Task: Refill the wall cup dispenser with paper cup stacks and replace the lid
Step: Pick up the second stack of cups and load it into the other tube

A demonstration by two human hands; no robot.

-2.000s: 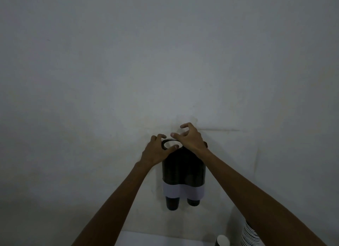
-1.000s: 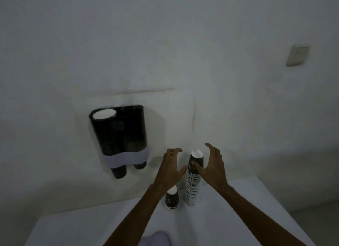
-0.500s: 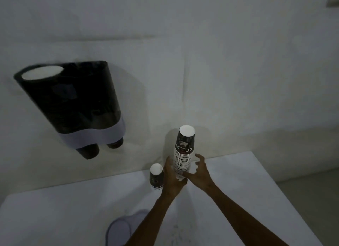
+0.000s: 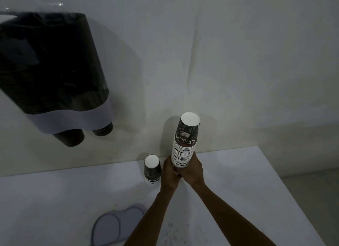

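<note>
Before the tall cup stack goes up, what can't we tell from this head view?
- Black wall-mounted cup dispenser: left side cut off by the frame edge, top opening out of sight, tinted body hides fill level.
- Tall stack of black paper cups: base covered by left hand and right hand.
- Grey double-lobed lid: partly behind the left forearm.

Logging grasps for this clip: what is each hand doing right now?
Left hand: closed on tall stack of black paper cups.
Right hand: closed on the same stack.

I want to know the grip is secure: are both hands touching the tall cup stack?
Touching. The head view shows the left hand and right hand wrapped around the bottom of the tall cup stack, with no gap showing.
</note>
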